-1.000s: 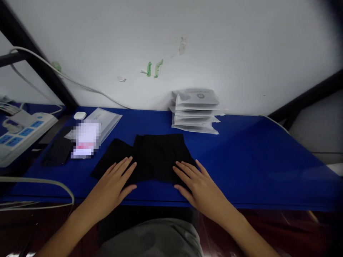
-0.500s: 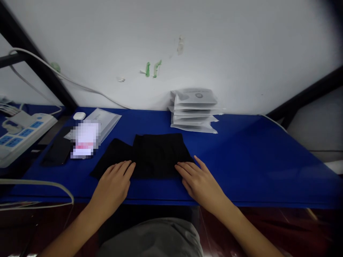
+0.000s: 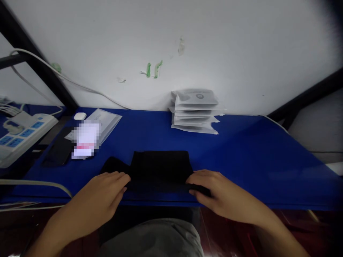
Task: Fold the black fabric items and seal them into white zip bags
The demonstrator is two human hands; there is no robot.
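A piece of folded black cloth (image 3: 160, 166) lies near the front edge of the blue table, with a narrower flap sticking out on its left. My left hand (image 3: 109, 189) grips the cloth at its lower left, fingers on top and thumb below. At the lower right, my right hand (image 3: 214, 185) pinches a black edge between thumb and fingers. What kind of garment or fabric this is I cannot tell. Behind the cloth stands a stack of frosted plastic pouches (image 3: 195, 110), touched by neither hand.
On the left lie a flat frosted pouch (image 3: 108, 123), a lit phone with a blurred screen (image 3: 87, 139), a dark phone (image 3: 57, 151) and a white earphone case (image 3: 79, 116). A white power strip (image 3: 29, 134) with cables is farther left. The white wall (image 3: 227, 53) borders the table's back.
The black cloth has moved toward me, nearer the table's front edge. Both hands have gone from lying flat on it to gripping its near corners.
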